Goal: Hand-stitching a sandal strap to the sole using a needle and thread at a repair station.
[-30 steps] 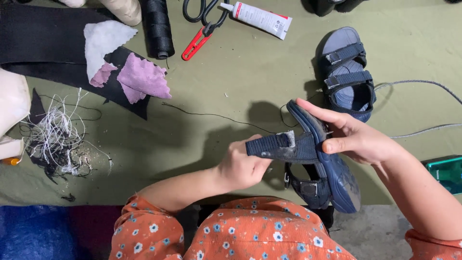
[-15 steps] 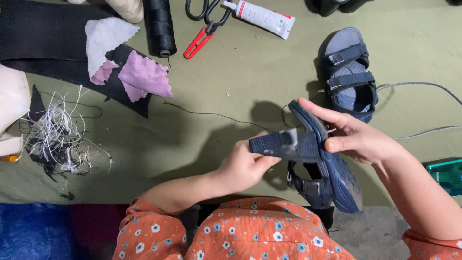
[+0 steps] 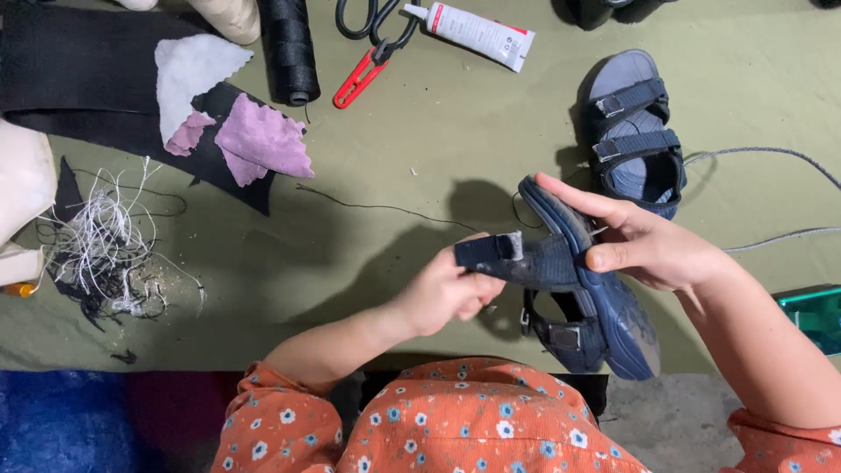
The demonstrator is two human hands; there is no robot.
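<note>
my right hand point(image 3: 653, 250) clamps navy sandal point(image 3: 604, 298) by sole, held tilted above olive mat point(image 3: 420, 131); my left hand point(image 3: 447, 293) pinches its loose front strap point(image 3: 504, 254), pulled sideways; second sandal point(image 3: 635, 131) lies flat just beyond; scissors point(image 3: 368, 52), glue tube point(image 3: 477, 31) well apart

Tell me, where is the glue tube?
The glue tube lies at the top middle of the head view, on the green mat, just right of the red-handled scissors and left of the spare sandal.
</note>
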